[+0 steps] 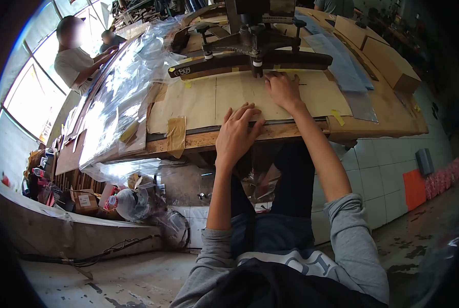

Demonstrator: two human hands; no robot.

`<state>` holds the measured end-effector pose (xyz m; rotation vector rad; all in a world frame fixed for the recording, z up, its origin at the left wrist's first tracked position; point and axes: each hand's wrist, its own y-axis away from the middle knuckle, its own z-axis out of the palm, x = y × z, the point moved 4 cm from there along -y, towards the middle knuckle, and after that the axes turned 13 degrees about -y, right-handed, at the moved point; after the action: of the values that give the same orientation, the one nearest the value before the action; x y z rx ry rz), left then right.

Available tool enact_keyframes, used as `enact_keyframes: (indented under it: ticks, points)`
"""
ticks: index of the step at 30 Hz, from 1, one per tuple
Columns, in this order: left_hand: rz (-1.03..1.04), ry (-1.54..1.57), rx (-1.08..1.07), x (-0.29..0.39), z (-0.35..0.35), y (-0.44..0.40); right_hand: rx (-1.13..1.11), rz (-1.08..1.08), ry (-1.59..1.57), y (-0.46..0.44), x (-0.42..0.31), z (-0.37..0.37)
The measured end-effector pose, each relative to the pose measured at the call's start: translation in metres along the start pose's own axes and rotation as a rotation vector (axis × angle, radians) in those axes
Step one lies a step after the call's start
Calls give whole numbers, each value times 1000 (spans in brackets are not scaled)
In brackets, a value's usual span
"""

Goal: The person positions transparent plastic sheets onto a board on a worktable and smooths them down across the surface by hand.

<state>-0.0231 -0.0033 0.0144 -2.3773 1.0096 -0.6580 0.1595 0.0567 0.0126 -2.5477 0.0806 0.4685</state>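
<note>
My left hand (238, 134) lies with spread fingers on the front edge of a pale flat sheet (188, 102) on the worktable. Farther in, my right hand (282, 90) rests on the same sheet, fingers stretched out and slightly bent. Its fingertips are close to the small metal foot (257, 69) under a dark machine head (255, 43). A curved dark bar (301, 60) with chalk-like marks spans the sheet behind my hands. Brown tape (176, 134) hangs over the table edge to the left, and a yellow tape piece (337, 117) sticks near the sheet's right corner.
Clear plastic film (132, 87) covers the table's left side, with a yellow-handled tool (129, 132) on it. Bluish plastic sheets (337, 61) and cardboard boxes (393, 64) lie at right. A person (75, 59) stands at far left. Below are a large plastic bottle (129, 203) and clutter.
</note>
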Motion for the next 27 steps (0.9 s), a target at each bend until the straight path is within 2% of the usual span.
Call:
enact_keyframes:
  ticks: [2,5,8,11,14,17,27]
  points:
    - [-1,-19,13,0,0,0,2,3,8,-4,1,-1]
    - [-56,-62,2,1,1,0,128,-105,6,-3,-2,-9]
    - [-88,-78,23,1,5,-1,186,-71,-131,1,-1,-18]
    - [-74,-98,21,0,6,-1,-41,47,-40,24,-13,-31]
    - [-83,-95,12,0,6,-1,96,-43,-227,46,-8,-26]
    - [-81,-113,0,0,8,-1,-16,33,-148,50,-11,-28]
    - [-104,-153,-16,1,10,-2,-62,125,-80,50,-18,-19]
